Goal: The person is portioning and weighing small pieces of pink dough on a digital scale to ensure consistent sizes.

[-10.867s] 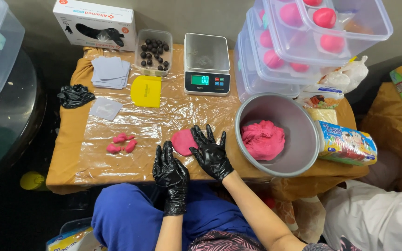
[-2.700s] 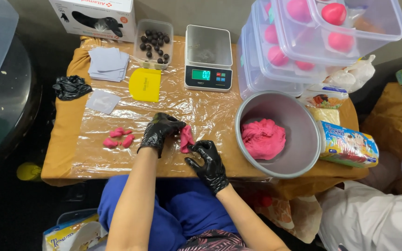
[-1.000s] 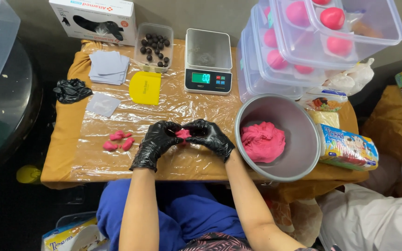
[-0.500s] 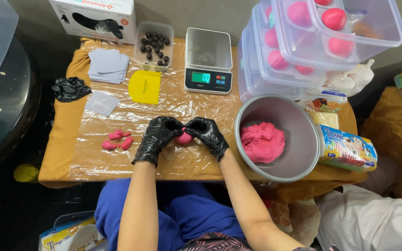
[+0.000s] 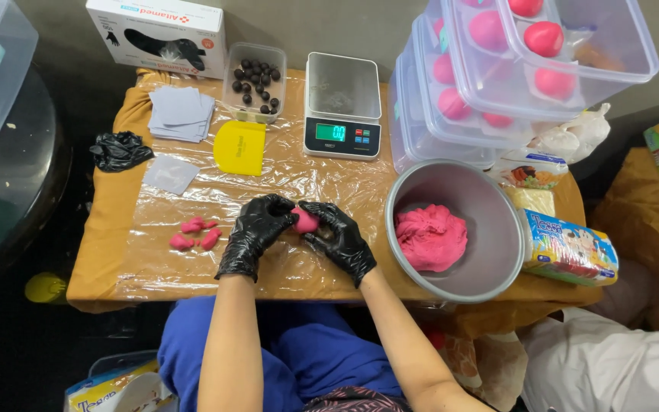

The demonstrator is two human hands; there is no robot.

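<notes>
A soft pink dough ball [image 5: 306,220] is cupped above the plastic-wrapped table [image 5: 101,259] between the black-gloved left hand [image 5: 257,231] and right hand [image 5: 339,238], fingers curled closed; a white glove box [image 5: 158,34] is seen rear left; a colourful packet [image 5: 570,248] is seen beside the steel bowl [image 5: 497,221].

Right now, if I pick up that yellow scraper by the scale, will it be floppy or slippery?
The yellow scraper looks thin and flat, so probably light and slightly bendy. It lies flush on the glossy plastic wrap, so it may slide and be awkward to lift by an edge.
</notes>
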